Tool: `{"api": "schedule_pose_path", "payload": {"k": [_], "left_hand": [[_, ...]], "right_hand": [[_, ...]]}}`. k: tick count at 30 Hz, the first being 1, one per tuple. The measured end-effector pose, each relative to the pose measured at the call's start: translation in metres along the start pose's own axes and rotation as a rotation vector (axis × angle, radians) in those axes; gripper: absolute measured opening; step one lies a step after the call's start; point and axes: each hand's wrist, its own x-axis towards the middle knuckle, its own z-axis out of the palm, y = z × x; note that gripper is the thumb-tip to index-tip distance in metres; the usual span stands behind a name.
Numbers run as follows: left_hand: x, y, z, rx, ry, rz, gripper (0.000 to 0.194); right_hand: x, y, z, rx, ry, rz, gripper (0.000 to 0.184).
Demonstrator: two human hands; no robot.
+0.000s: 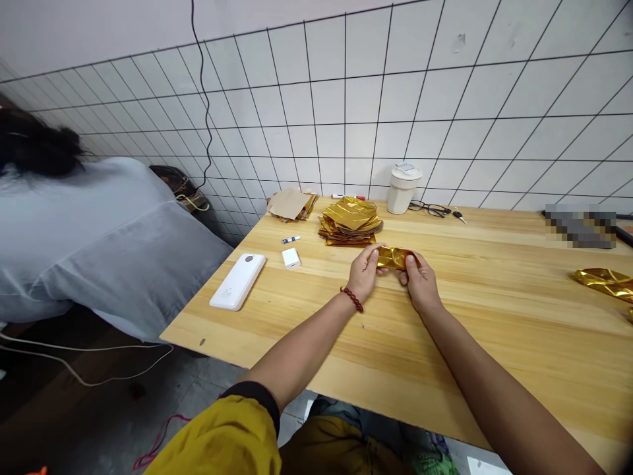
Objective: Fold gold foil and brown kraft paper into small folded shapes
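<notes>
Between my two hands is a narrow folded piece of gold foil paper (pixel 392 257), held just above the wooden table. My left hand (pixel 364 272) is closed on its left end, thumb on top. At the right end, my right hand (pixel 419 280) pinches the same piece, with the thumb over the foil. Right behind it lies a stack of gold foil paper sheets (pixel 350 221), loosely piled. A red beaded bracelet (pixel 352 299) is on my left wrist. The undersides of my fingers are partly hidden.
A white power bank (pixel 238 282), a small white adapter (pixel 291 258) and a paper pile (pixel 293 204) are on the table's left. Behind stand a white cup (pixel 404 189), glasses (pixel 430 209) and a key (pixel 459 217). Folded gold foil (pixel 606 284) lies right. A person (pixel 99 244) sits at left.
</notes>
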Motion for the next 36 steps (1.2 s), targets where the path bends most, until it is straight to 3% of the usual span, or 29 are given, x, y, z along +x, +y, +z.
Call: {"api": "schedule_pose_path", "payload": {"k": [5, 10, 18, 21, 26, 36], "left_hand": [[-0.002, 0.004, 0.001, -0.021, 0.024, 0.011, 0.044], [-0.004, 0.008, -0.001, 0.041, 0.081, 0.114, 0.041], [-0.005, 0.007, -0.001, 0.091, 0.025, 0.164, 0.040], [-0.003, 0.003, -0.001, 0.013, 0.023, 0.086, 0.046], [0.003, -0.005, -0.002, -0.122, 0.125, -0.052, 0.050], [0.006, -0.006, -0.003, -0.181, 0.064, -0.156, 0.055]], "right_hand": [[0.000, 0.000, 0.001, -0.014, -0.019, 0.003, 0.046], [0.000, 0.001, 0.000, -0.018, -0.043, 0.018, 0.047], [0.000, 0.001, 0.002, -0.045, -0.063, 0.035, 0.044], [0.001, -0.001, 0.003, -0.008, -0.040, 0.025, 0.045], [0.000, -0.006, 0.003, 0.037, 0.010, 0.024, 0.045], [-0.001, -0.005, 0.002, -0.060, -0.014, 0.017, 0.051]]}}
